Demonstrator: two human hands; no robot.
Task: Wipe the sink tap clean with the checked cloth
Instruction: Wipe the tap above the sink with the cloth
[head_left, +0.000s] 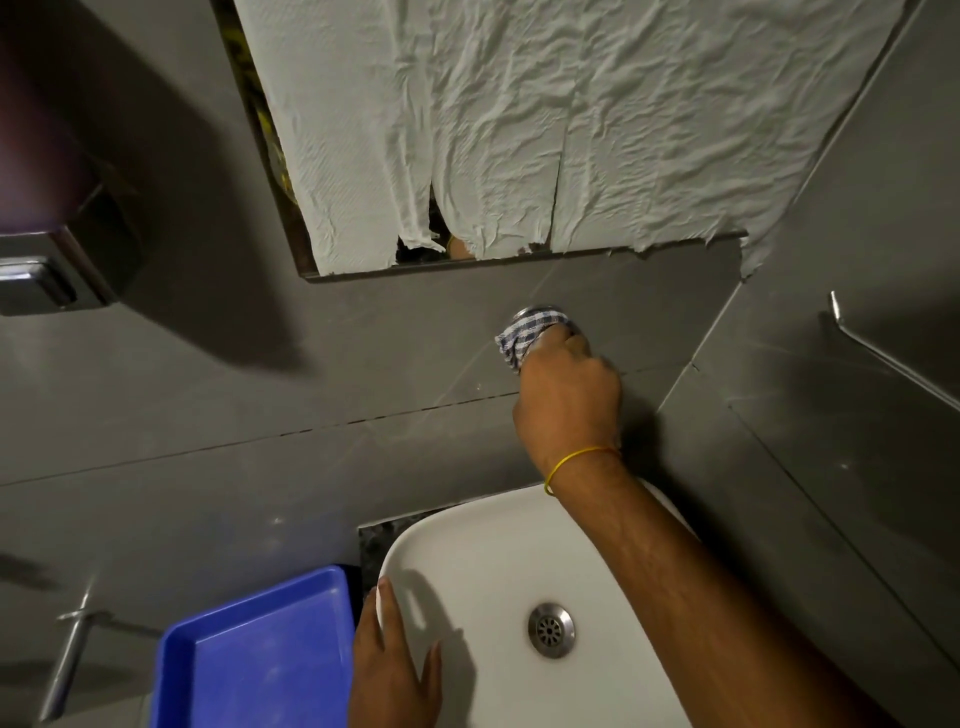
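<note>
My right hand (569, 395) reaches up to the grey wall above the basin and grips the blue-and-white checked cloth (522, 335). The cloth is pressed over the wall-mounted chrome tap (527, 312), of which only a thin shiny rim shows above the cloth. A yellow band circles my right wrist. My left hand (387, 670) rests on the left rim of the white sink (498, 551), fingers spread over the edge, holding nothing.
A blue plastic tray (254, 649) lies left of the sink. A mirror (306, 260) above is covered with crumpled white paper (519, 130). A dispenser (41, 280) hangs at the left, a metal handle (67, 660) lower left, a metal rail (883, 358) on the right wall.
</note>
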